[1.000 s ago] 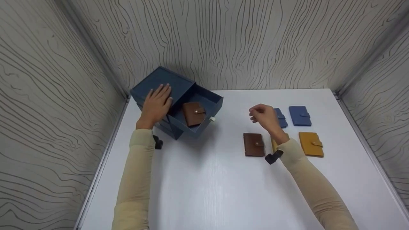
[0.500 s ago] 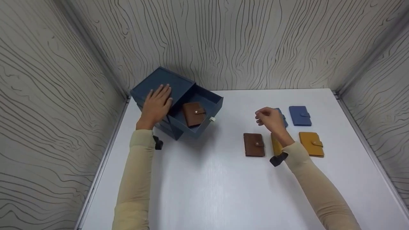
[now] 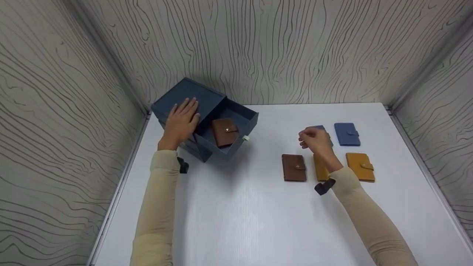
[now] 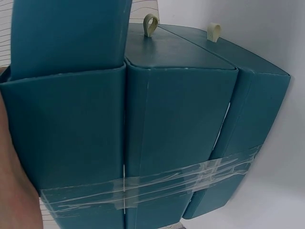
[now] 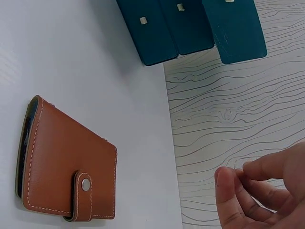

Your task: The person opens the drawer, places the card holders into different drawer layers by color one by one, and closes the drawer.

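Observation:
My left hand (image 3: 181, 123) lies flat with spread fingers on top of a dark blue drawer box (image 3: 194, 90). The top drawer (image 3: 242, 111) is pulled out, and a brown snap wallet (image 3: 221, 136) sits inside it. In the left wrist view, the box's stacked units (image 4: 176, 105) are bound by clear tape. My right hand (image 3: 315, 141) hovers over the right side of the table, fingers loosely curled and holding nothing. It partly covers a blue wallet (image 3: 322, 128). Nearer me lie another brown wallet (image 3: 293, 168) and a yellow wallet (image 3: 320, 168), partly hidden by the right wrist.
Farther right are a second blue wallet (image 3: 346, 134) and a second yellow wallet (image 3: 359, 167). All rest on a white table (image 3: 236, 214). A wood-grain patterned wall (image 3: 273, 51) rises behind the table, with similar walls at both sides.
My right hand has drifted right and slightly toward me, uncovering more of the near yellow wallet. The left hand, box and drawer have stayed put.

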A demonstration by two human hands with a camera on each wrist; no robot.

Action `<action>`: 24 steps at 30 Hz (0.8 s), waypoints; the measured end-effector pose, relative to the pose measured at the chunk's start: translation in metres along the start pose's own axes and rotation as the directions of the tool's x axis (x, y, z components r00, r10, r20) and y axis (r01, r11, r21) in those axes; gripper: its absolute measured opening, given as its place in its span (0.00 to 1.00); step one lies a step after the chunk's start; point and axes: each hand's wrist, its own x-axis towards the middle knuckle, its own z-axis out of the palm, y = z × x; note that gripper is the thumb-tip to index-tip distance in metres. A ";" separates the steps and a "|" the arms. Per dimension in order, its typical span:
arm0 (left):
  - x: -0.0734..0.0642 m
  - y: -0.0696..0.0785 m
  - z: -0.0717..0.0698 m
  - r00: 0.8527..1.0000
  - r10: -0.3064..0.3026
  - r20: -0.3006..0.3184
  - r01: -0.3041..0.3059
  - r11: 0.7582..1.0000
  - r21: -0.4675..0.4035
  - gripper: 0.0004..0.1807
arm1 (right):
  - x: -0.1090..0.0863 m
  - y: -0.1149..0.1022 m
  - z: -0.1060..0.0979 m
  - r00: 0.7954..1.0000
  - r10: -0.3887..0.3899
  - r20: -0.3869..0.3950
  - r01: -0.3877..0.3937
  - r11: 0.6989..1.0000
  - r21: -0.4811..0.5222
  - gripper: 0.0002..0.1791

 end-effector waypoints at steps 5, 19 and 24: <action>0.000 -0.001 0.001 1.000 -0.002 0.006 0.002 1.000 -0.009 0.33 | -0.002 0.006 0.000 0.999 0.032 0.010 -0.032 0.999 0.019 0.20; -0.001 0.001 -0.001 1.000 -0.003 -0.001 0.003 1.000 -0.004 0.33 | -0.008 0.027 -0.001 0.998 0.055 0.043 -0.055 0.998 0.000 0.20; -0.001 0.002 0.000 1.000 -0.006 -0.010 0.006 1.000 -0.008 0.33 | -0.011 0.035 0.000 0.997 0.059 0.045 -0.058 0.998 -0.012 0.20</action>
